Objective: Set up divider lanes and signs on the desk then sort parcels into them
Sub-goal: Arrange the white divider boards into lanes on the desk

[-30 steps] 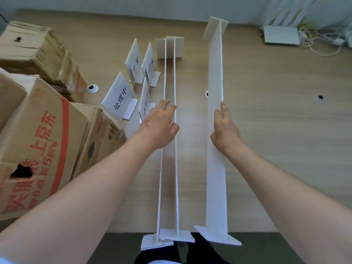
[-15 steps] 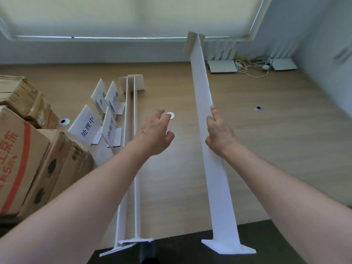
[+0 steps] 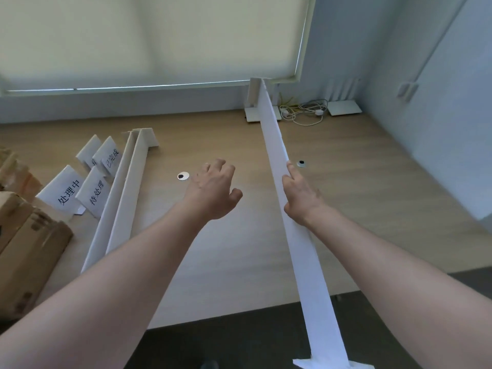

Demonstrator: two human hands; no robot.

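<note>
**Placing a divider lane on the counter**

From the head view, we judge we are laying out lanes. Our right hand [image 3: 299,197] grips the long white divider [image 3: 290,209] mid-length; our left hand [image 3: 213,190] hovers released, holding nothing. The divider's long axis runs away from us toward the window, with its near foot off the counter [image 3: 239,262]. Next, we would set it down parallel to the spare dividers [image 3: 119,198] beside the signs [image 3: 80,187].

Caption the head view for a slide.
Right hand grips a white divider above the desk; left hand hovers open.
</note>
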